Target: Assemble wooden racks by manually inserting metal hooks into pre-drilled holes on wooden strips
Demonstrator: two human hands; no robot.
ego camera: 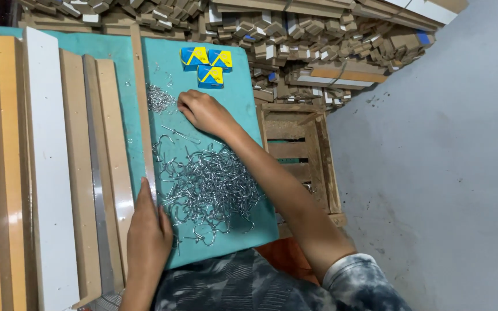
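Nearest, the left hand [148,230] lies flat, grip open, on the teal counter [243,98] beside one heap of metal hooks [211,187]. Farther, the right hand [203,112] fingers a smaller pile of hooks [159,99], its grip hidden. Beyond sit three yellow-and-blue boxes [207,64].

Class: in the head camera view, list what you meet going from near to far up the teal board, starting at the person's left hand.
Left hand → large pile of metal hooks → right hand beside a small heap of tiny metal pieces → three yellow-and-blue boxes.
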